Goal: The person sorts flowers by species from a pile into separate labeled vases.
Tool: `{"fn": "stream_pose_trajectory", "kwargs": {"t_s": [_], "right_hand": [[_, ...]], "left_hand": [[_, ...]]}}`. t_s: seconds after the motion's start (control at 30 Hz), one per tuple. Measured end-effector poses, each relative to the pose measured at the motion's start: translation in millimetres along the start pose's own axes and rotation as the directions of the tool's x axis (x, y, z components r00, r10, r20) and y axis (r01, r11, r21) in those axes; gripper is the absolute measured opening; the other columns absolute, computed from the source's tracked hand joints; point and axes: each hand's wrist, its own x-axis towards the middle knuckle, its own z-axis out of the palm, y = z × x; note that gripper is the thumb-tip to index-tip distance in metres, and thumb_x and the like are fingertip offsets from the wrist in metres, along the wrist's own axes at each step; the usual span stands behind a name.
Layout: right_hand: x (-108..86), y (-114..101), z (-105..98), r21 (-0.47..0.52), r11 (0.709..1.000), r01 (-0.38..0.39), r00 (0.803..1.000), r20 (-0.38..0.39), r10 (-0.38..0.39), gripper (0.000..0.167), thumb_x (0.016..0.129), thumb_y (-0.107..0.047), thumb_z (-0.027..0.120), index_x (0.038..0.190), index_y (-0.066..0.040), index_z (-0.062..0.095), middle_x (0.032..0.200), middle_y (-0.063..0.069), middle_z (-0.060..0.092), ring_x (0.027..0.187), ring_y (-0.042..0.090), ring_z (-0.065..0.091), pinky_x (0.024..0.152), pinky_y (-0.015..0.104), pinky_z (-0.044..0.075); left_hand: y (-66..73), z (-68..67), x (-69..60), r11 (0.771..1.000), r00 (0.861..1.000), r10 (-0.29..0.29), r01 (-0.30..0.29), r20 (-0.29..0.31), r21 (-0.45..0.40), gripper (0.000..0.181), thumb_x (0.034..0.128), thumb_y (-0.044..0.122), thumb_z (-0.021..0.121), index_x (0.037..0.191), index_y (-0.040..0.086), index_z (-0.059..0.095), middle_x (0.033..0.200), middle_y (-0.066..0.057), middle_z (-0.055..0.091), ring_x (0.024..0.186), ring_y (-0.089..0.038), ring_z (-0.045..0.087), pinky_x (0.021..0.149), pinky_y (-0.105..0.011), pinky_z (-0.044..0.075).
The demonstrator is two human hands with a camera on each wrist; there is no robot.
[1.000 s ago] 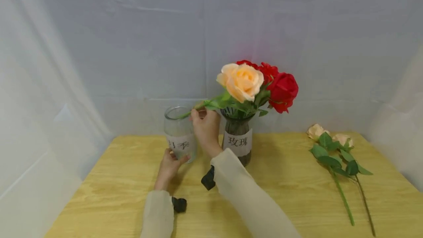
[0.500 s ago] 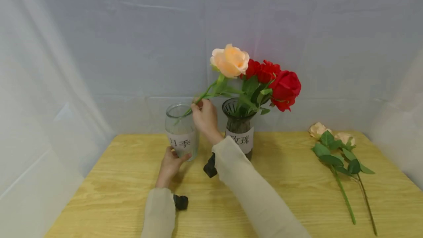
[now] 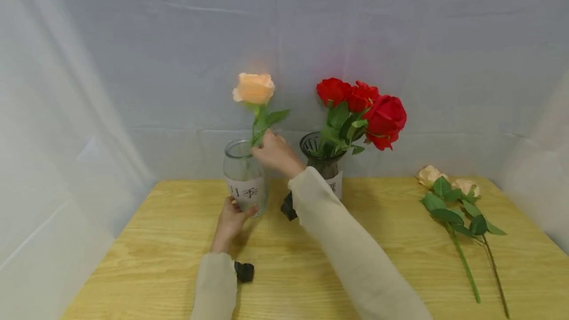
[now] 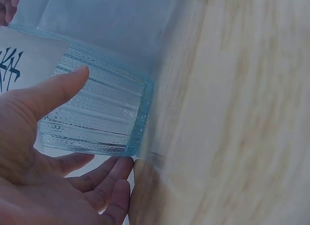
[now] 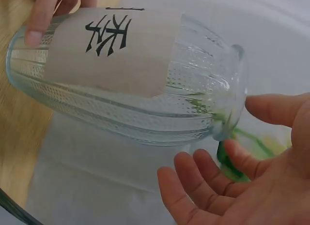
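The peach rose [image 3: 254, 89] stands nearly upright at the mouth of the clear vase [image 3: 244, 171], and some green shows through the glass, so I judge that the lower end of its stem [image 3: 254, 132] is already inside. The left hand [image 3: 230, 222] holds the vase low, with the thumb on one side and the fingers on the other; this grip should remain light but steady, because a push on the rim could tip the glass. The right hand [image 3: 275, 152] is at the rim, its thumb and fingers loosely spread in the right wrist view; whether a finger touches the stem, I cannot tell. To do this insertion well, it is better to guide the stem straight down, to keep the leaves from catching on the rim, and to let go only when the flower leans safely.
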Motion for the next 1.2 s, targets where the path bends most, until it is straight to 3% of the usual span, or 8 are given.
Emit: {"fn": "stream_pose_trajectory", "kwargs": {"t_s": [0.1, 0.27, 0.33, 0.53, 0.97, 1.2], "right_hand": [[-7.7, 6.5, 0.4, 0.036, 0.999, -0.026, 0.999, -0.022, 0.027, 0.021, 0.103, -0.024, 0.059, 0.102, -0.005, 0.049, 0.081, 0.004, 0.047, 0.063, 0.014, 0.04, 0.056, 0.028, 0.036], [-27.6, 29.2, 5.6, 0.11, 0.994, 0.002, 0.995, -0.096, 0.009, 0.023, 0.102, -0.024, 0.062, 0.109, -0.002, 0.056, 0.112, 0.014, 0.06, 0.097, 0.026, 0.058, 0.08, 0.038, 0.051], [-36.5, 39.0, 7.0, 0.15, 0.989, 0.014, 0.994, -0.107, 0.002, 0.023, 0.102, -0.022, 0.062, 0.11, 0.0, 0.057, 0.11, 0.015, 0.062, 0.096, 0.028, 0.061, 0.079, 0.039, 0.053], [-63.3, 61.2, 8.4, 0.232, 0.972, 0.023, 0.997, -0.075, -0.005, 0.016, 0.103, -0.018, 0.061, 0.107, -0.002, 0.06, 0.095, 0.012, 0.064, 0.074, 0.023, 0.062, 0.062, 0.031, 0.052], [-94.9, 88.0, -1.8, 0.268, 0.963, 0.021, 1.0, -0.024, -0.015, 0.018, 0.102, -0.014, 0.061, 0.11, 0.002, 0.06, 0.101, 0.012, 0.064, 0.078, 0.021, 0.065, 0.068, 0.036, 0.06], [-110.9, 113.9, -9.1, 0.274, 0.962, 0.017, 1.0, -0.003, -0.016, 0.017, 0.102, -0.009, 0.061, 0.11, 0.006, 0.061, 0.099, 0.015, 0.065, 0.082, 0.035, 0.067, 0.073, 0.046, 0.06]], "left_hand": [[0.7, 0.8, 0.1, 1.0, 1.0, -0.002, 0.003, 0.008, -0.011, 0.079, 0.0963, 0.015, 0.069, 0.151, -0.011, 0.02, 0.145, -0.04, 0.038, 0.133, -0.053, 0.041, 0.107, -0.061, 0.039], [2.1, 2.2, 0.4, 1.0, 1.0, 0.008, -0.008, 0.006, -0.017, 0.077, 0.0956, 0.015, 0.069, 0.15, -0.012, 0.021, 0.143, -0.041, 0.04, 0.133, -0.053, 0.042, 0.108, -0.061, 0.038], [2.5, 2.3, 0.2, 1.0, 1.0, 0.013, -0.013, 0.0, -0.019, 0.077, 0.0953, 0.015, 0.07, 0.149, -0.012, 0.023, 0.142, -0.041, 0.042, 0.132, -0.052, 0.043, 0.108, -0.061, 0.038], [2.0, 0.4, -1.2, 0.999, 1.0, 0.009, -0.009, -0.005, -0.032, 0.078, 0.0949, 0.015, 0.07, 0.15, -0.011, 0.022, 0.141, -0.04, 0.043, 0.131, -0.051, 0.044, 0.106, -0.06, 0.04], [0.0, -5.0, 1.7, 1.0, 1.0, -0.006, 0.006, 0.002, -0.023, 0.08, 0.0951, 0.017, 0.07, 0.152, -0.009, 0.02, 0.145, -0.038, 0.038, 0.133, -0.051, 0.041, 0.107, -0.06, 0.039], [-1.8, -4.6, 3.8, 1.0, 1.0, 0.004, -0.004, 0.002, -0.009, 0.08, 0.0942, 0.017, 0.071, 0.151, -0.011, 0.021, 0.143, -0.04, 0.04, 0.132, -0.051, 0.042, 0.108, -0.06, 0.039]]}}
